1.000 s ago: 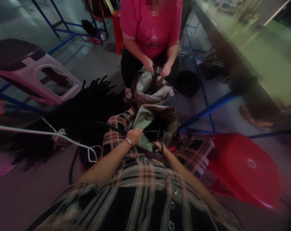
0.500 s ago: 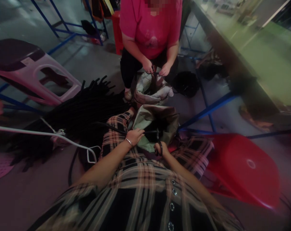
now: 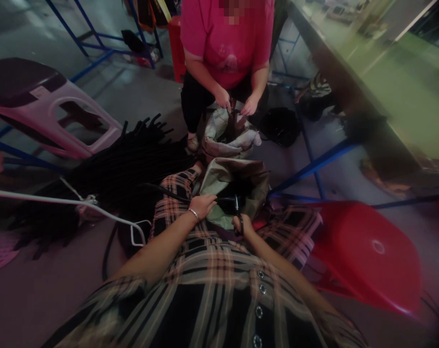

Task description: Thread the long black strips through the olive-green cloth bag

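Observation:
My left hand (image 3: 204,206) is closed around a long black strip (image 3: 174,194), perhaps tubing, whose short end sticks out to the right over the sack. Scissors (image 3: 237,205) with dark handles are in my right hand (image 3: 243,224), their blades pointing up at the strip's end. Whether the blades touch the strip I cannot tell. Below both hands an open pale sack (image 3: 215,174) stands between my knees, with dark contents. To the left a big bundle of black strips (image 3: 132,159) lies on the floor.
Opposite me a person in a pink shirt (image 3: 226,48) works over a rolled-down white sack (image 3: 214,135). A red stool (image 3: 372,256) stands right, a pink and dark stool (image 3: 78,116) left. Blue table legs (image 3: 314,166) and a white cord (image 3: 60,198) are close by.
The scissors' blades have turned slightly and appear a little lower and further left on the strip. My left hand has barely moved.

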A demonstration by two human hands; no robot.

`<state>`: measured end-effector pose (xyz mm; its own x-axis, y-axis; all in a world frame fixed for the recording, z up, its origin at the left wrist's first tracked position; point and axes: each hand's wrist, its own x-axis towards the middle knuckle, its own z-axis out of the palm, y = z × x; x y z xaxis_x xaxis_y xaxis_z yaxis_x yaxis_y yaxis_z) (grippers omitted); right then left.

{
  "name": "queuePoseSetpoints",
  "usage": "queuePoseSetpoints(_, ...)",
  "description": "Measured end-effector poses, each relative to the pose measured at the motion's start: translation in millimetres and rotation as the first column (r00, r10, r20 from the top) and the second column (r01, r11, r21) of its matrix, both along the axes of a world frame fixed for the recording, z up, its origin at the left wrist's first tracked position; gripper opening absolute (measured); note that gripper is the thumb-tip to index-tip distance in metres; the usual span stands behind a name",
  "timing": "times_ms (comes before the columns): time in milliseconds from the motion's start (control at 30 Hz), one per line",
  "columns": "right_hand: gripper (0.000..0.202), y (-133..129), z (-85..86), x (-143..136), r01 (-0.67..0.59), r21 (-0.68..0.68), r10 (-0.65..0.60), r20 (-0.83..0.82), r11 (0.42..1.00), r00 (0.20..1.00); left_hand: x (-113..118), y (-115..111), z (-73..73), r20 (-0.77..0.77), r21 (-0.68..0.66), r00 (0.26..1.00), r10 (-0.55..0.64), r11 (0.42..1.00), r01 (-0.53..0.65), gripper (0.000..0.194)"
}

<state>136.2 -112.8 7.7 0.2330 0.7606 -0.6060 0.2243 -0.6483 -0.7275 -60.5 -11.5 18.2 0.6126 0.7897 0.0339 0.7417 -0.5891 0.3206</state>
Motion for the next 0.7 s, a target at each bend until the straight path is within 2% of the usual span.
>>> queuePoseSetpoints(233, 0.011, 1, -1.3, 1, 0.012, -0.045, -0.011, 0.019, 0.999, 1.0, 0, 0, 2.0, -0.021, -0.007, 1.0, 0.022, 1.0, -0.022, 0.034)
queuePoseSetpoints(433, 0.012, 0, -12.1, 4, -0.018, 0.017, 0.017, 0.037, 1.0, 0.999, 1, 1, 2.8, -0.038, -0.012, 0.998, 0.043, 0.999, -0.043, 0.032)
queuePoseSetpoints(600, 0.009, 2, -10.7, 3, 0.094, -0.029, -0.096, -0.051, 0.995, 0.994, 2, 2, 5.0, -0.056, -0.001, 0.996, 0.071, 0.997, -0.072, 0.032)
queuePoseSetpoints(700, 0.013, 3, -8.6, 2, 0.061, -0.057, -0.068, -0.124, 0.997, 0.99, 4, 2, 6.0, -0.046, -0.013, 0.995, 0.089, 0.996, -0.09, 0.031)
